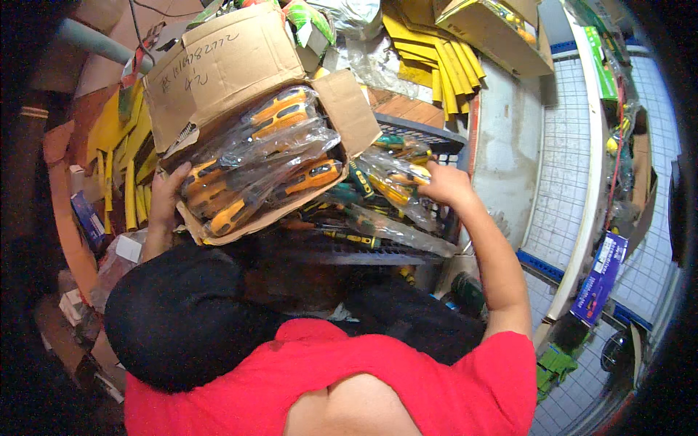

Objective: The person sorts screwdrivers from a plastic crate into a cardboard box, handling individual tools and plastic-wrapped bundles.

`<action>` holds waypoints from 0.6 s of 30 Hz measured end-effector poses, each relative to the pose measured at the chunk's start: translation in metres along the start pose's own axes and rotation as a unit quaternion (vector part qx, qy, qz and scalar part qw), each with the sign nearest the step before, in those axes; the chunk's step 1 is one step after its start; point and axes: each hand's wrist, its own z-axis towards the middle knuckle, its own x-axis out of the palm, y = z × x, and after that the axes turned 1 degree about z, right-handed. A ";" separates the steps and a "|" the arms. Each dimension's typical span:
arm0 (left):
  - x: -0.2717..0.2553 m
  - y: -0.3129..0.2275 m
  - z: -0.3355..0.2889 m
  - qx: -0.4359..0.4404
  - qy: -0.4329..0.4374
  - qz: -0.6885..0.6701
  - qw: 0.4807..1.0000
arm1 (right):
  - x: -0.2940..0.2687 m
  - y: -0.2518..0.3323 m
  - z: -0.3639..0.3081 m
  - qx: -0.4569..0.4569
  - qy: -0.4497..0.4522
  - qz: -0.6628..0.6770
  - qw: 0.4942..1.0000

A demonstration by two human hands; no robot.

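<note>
An opened cardboard box [225, 65] tilts toward me, its flaps spread. Inside it lie clear plastic bags of orange-and-black-handled screwdrivers [309, 178]. My left hand [169, 192] is closed on the box's left side, thumb at the rim. To the right of the box, a dark plastic crate [429, 134] holds more bagged tools with green and yellow handles. My right hand [447, 183] reaches into the crate, its fingers bent and pinched on a clear plastic bag of yellow-handled screwdrivers [396, 190]. The fingertips are partly hidden.
Yellow folded pieces [436, 54] are stacked behind the crate, with more yellow strips [131, 160] at the left. Another cardboard box [502, 36] sits at the far right. A white-edged wire rack [574, 167] runs along the right, with a purple box [602, 280] on it.
</note>
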 end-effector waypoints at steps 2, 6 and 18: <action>0.003 -0.008 -0.004 0.002 0.002 0.033 0.999 | -0.009 -0.027 -0.028 0.015 0.012 0.020 1.000; -0.001 0.000 -0.001 0.038 0.019 0.021 0.999 | -0.017 -0.054 -0.083 0.094 0.151 0.468 0.866; 0.002 0.000 0.001 -0.004 0.059 -0.152 0.987 | -0.056 0.230 -0.143 -0.163 0.159 0.885 0.405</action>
